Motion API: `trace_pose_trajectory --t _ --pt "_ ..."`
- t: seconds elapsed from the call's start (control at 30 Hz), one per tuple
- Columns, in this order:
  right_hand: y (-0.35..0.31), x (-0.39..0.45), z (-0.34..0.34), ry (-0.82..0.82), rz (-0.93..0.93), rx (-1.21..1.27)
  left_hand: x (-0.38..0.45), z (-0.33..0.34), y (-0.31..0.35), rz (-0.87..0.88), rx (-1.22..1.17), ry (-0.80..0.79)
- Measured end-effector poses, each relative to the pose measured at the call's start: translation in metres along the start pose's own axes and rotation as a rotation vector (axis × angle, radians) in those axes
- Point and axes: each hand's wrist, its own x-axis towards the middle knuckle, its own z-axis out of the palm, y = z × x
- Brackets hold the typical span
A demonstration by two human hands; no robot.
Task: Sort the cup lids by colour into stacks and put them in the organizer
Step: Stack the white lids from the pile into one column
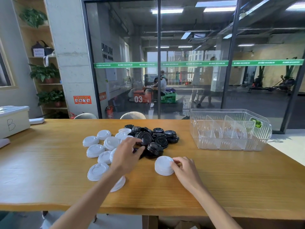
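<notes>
Wooden tabletop [214,179] in front of a glass partition; lids dumped mid-table, sorting barely started. Loose white plastic cup lids [102,149] spread at 9 o'clock of the heap, glossy black plastic cup lids [158,138] piled at 12 to 1 o'clock; colours already roughly split, likely so each side feeds one stack. Right hand [184,171] holds a short stack of white lids [164,166] by its rim at 5 o'clock of the pile, fingers curled narrow on the edge; probably steadying it as the collecting stack. Left hand [127,154] reaches into the pile, fingertips pinching a black lid [145,138]; grip partly hidden. Clear ribbed plastic organizer with dividers [231,146] sits at 3 o'clock, well apart, no lids inside; near enough for the right hand to load later.
</notes>
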Motion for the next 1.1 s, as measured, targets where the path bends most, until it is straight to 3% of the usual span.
trace_pose_trajectory --t 0.17,0.4,0.87,1.1 --pt "-0.002 -0.001 -0.001 -0.001 0.004 0.004 0.001 -0.038 -0.044 -0.263 0.266 -0.070" --pt "-0.003 -0.003 -0.002 -0.013 0.006 0.010 -0.004 -0.044 -0.059 -0.304 0.312 -0.073" --pt "-0.005 -0.004 -0.002 -0.002 0.018 0.073 -0.010 -0.024 -0.032 -0.206 0.172 0.023" --pt "-0.004 -0.003 -0.002 -0.003 0.013 0.085 -0.025 0.001 0.002 -0.094 0.061 -0.061"
